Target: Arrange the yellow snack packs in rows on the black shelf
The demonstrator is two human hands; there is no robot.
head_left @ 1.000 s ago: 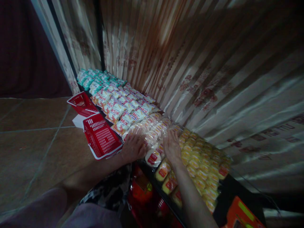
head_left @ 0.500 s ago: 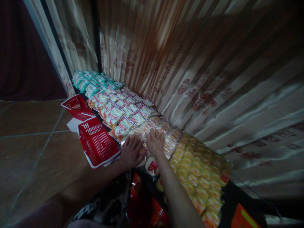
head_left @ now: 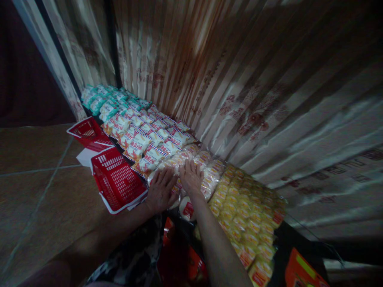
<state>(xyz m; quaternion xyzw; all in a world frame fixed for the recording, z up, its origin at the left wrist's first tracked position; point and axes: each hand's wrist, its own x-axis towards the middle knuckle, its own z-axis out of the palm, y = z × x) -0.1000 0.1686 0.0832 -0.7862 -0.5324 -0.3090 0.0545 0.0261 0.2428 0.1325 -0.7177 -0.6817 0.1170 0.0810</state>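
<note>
Both hands rest palm down on clear-wrapped pale round packs (head_left: 211, 175) in the middle of a long dark display. My left hand (head_left: 161, 190) lies over their near left edge, fingers spread. Just right of it, my right hand (head_left: 191, 177) lies flat with its fingers stretched out. One pale round pack with a red label (head_left: 188, 209) sits below my right hand. White and orange printed packets (head_left: 152, 157) adjoin the packs on the left, and yellow-wrapped packs (head_left: 242, 211) on the right.
Two red baskets (head_left: 118, 179) with white rims stand left of the display on the tiled floor (head_left: 32, 191). Green and white packets (head_left: 103, 101) cover the far end. A pleated printed curtain (head_left: 254, 99) hangs behind. An orange package (head_left: 302, 271) is at the lower right.
The view has shifted slightly, so the display and baskets appear further left. Both hands remain on the clear-wrapped packs, with little visible change.
</note>
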